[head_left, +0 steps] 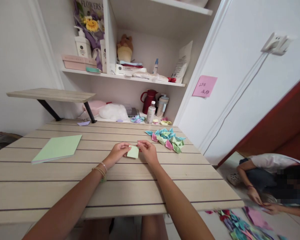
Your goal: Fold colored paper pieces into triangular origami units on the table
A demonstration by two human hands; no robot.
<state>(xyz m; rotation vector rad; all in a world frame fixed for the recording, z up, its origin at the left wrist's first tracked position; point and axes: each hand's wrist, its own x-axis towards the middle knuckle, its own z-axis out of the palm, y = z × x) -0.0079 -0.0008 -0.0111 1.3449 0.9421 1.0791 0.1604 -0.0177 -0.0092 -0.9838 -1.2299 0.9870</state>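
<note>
A small light-green folded paper is held between my two hands over the middle of the desk. My left hand pinches its left upper edge with thumb and fingers. On the other side, my right hand grips the right upper corner, fingers closed. To the right of it lies a pile of folded paper boats in blue, green and pink. A stack of larger light-green paper sheets rests at the left of the desk.
The slatted wooden desk carries a small raised shelf at back left. A clear bottle and a red jug stand at the back. At right, another person crouches by colourful folded papers on the floor.
</note>
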